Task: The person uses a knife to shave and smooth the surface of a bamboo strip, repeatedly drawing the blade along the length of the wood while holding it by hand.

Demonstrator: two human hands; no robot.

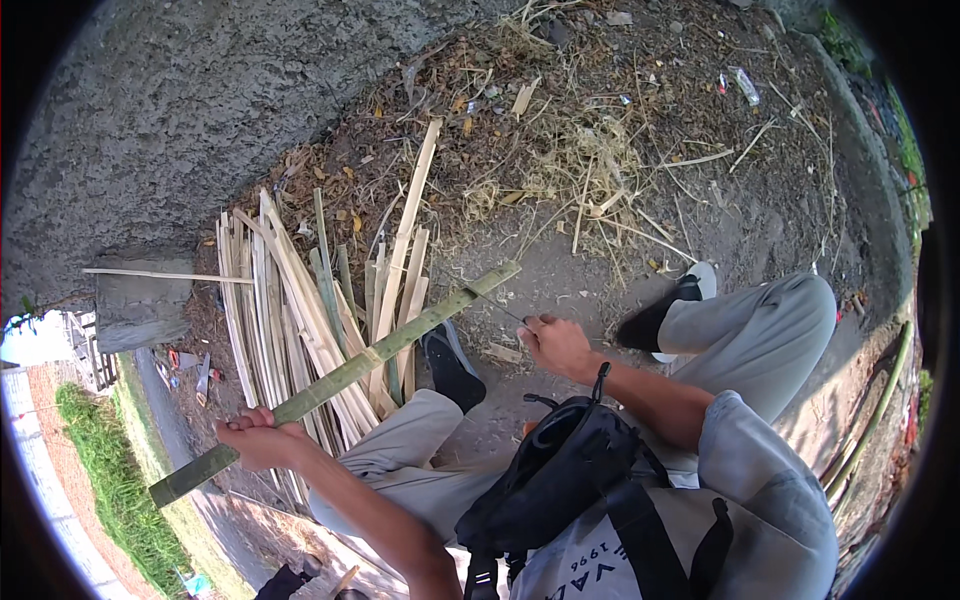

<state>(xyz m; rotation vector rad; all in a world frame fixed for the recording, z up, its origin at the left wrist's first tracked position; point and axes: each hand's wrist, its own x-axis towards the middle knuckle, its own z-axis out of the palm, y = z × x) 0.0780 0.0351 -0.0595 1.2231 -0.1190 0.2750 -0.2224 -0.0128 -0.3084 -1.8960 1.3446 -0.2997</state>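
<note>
A long, flat green bamboo strip (370, 357) slants across in front of me, its far end up to the right. My left hand (265, 440) is closed around it near its lower left end. In my right hand (558, 347) is a knife (492, 301) with a thin dark blade, the handle mostly hidden by the fingers. The blade's tip meets the strip close to its upper right end. Under the strip, by my left foot, lies a pile of pale split bamboo strips (285, 320).
A rough grey wall (200, 120) rises at the upper left, with a stone block (145, 300) below it. Curly bamboo shavings (595, 165) and dry leaves litter the ground ahead. A black bag (570, 455) hangs at my front. Long green poles (880, 420) lie at the right.
</note>
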